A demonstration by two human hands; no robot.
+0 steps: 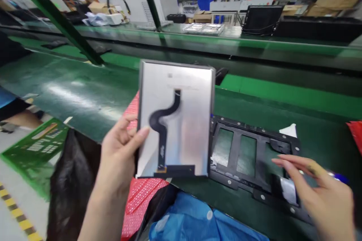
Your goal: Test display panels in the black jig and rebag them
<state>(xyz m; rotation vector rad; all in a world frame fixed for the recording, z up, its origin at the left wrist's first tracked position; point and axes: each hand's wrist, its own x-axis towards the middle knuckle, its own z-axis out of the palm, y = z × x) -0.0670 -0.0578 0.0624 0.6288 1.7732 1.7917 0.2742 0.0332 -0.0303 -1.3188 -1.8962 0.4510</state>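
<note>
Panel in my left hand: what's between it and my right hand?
In the head view, the black frame lies on the bench between the panel and your right hand, which covers part of its right end.

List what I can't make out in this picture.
All in the head view:
Panel: far side, turned away from the camera.
Its fine print: blurred and too small.
Left hand: some fingertips, behind the panel.
Red bubble sheet: partly covered by both.
Red item: cut off by the right edge.

The left hand (120,145) is holding a silvery panel (195,120). The right hand (322,192) is hovering over a black frame (260,158) lying on a green bench (107,90).
</note>
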